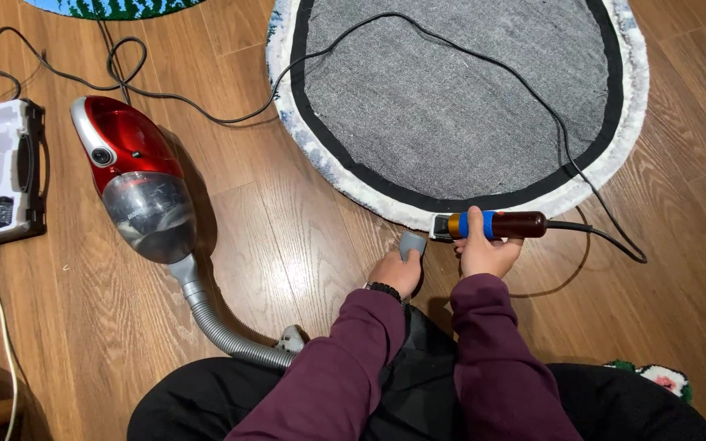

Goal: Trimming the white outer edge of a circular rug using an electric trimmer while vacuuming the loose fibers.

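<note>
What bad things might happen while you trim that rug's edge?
The corded brown clipper in the right hand cuts close to the left hand holding the grey vacuum nozzle, so fingers might get nicked. Its black cord loops across the round grey-backed rug and might snag.

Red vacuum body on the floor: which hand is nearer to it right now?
Left. The left hand holds the grey nozzle, on the side towards the red vacuum body. The right hand grips the corded trimmer, farther away at the rug edge.

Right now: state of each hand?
Left hand: closed on the grey vacuum nozzle.
Right hand: closed on the corded clipper at the rug edge.
</note>
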